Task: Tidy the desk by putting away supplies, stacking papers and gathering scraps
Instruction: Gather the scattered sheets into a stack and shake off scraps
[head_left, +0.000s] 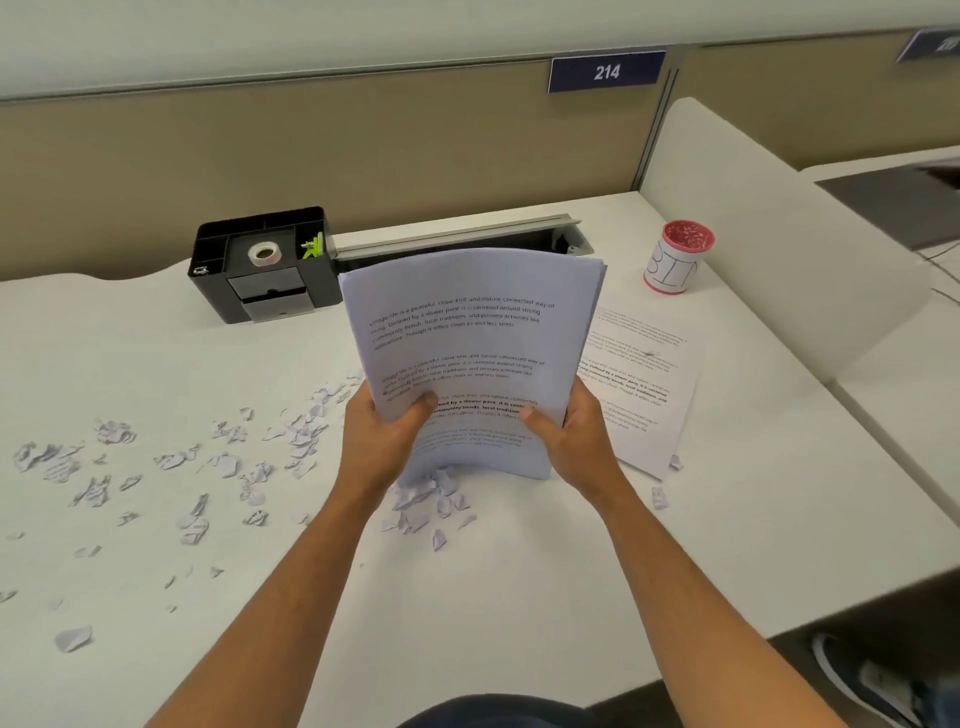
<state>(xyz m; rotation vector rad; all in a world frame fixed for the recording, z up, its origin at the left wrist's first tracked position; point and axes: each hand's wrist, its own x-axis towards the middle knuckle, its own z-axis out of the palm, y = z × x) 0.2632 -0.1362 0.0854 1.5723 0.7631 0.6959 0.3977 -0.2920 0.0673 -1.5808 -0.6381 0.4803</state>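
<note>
You hold a stack of printed papers upright over the middle of the white desk, its bottom edge just above a small heap of scraps. Your left hand grips the stack's lower left edge, thumb curled across the front page; your right hand clasps the lower right edge the same way, thumb on the print and fingers behind. More printed sheets lie flat on the desk just right of the stack, partly hidden by it. Torn paper scraps are scattered across the left half of the desk and under the stack. At the far left stands a black desk organizer with a roll of tape and a green clip in its top compartments. At the far right sits a red-rimmed cup hand-lettered "BIN". A sign on the partition reads 214.
</note>
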